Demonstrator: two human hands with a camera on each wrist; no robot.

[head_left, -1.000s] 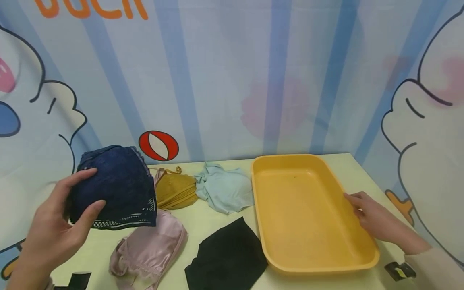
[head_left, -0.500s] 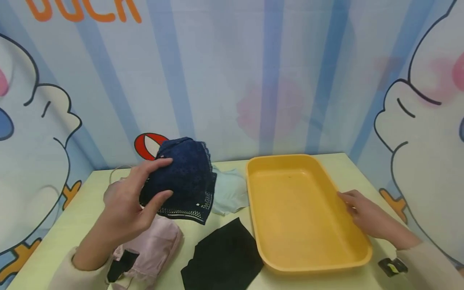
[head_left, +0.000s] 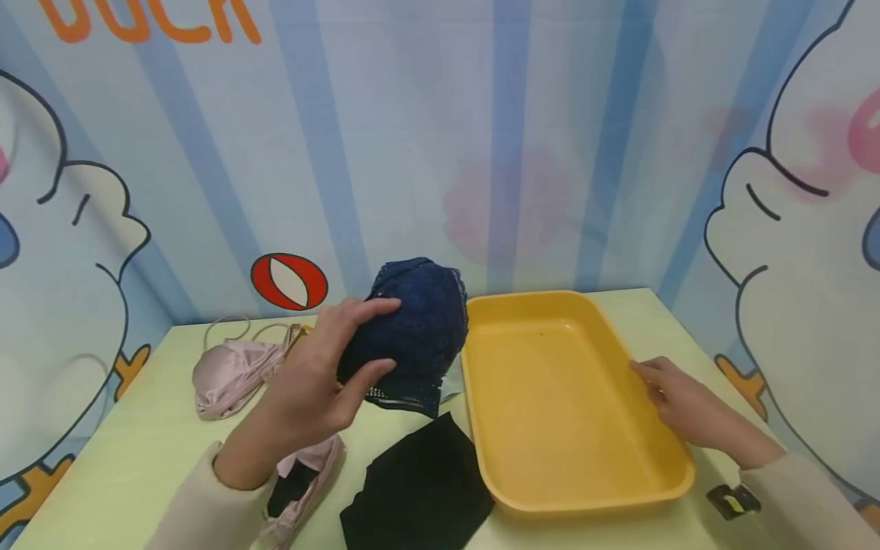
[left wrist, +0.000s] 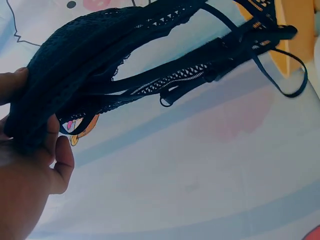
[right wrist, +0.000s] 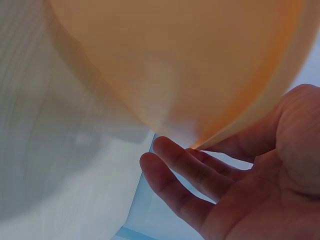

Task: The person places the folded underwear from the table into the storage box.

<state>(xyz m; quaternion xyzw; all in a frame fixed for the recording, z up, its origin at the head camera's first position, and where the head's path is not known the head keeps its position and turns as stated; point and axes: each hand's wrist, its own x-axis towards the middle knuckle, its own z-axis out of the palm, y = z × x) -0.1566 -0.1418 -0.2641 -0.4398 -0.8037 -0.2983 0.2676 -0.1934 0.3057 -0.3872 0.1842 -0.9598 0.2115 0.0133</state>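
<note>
My left hand [head_left: 319, 370] holds a folded navy lace bra [head_left: 419, 328] up above the table, thumb and fingers gripping one side of it. In the left wrist view, the bra's straps and back band [left wrist: 200, 65] trail away from the hand. A shallow yellow plastic tray [head_left: 564, 405] stands on the table to the right, and the bra overlaps its left rim in the head view. My right hand [head_left: 697, 409] pinches the tray's right rim; in the right wrist view, its other fingers [right wrist: 175, 185] extend beneath the tray wall.
A pink satin bra [head_left: 230, 374] lies at the back left. Another pink garment [head_left: 319, 489] is partly behind my left forearm. Black folded cloth [head_left: 419, 489] lies in front of the tray's left side. Mustard and mint garments are mostly hidden. A printed curtain [head_left: 412, 153] stands behind.
My left hand has carried the navy bra rightward from the far left to the tray's left edge. The right hand keeps its hold on the rim; the view shifts slightly.
</note>
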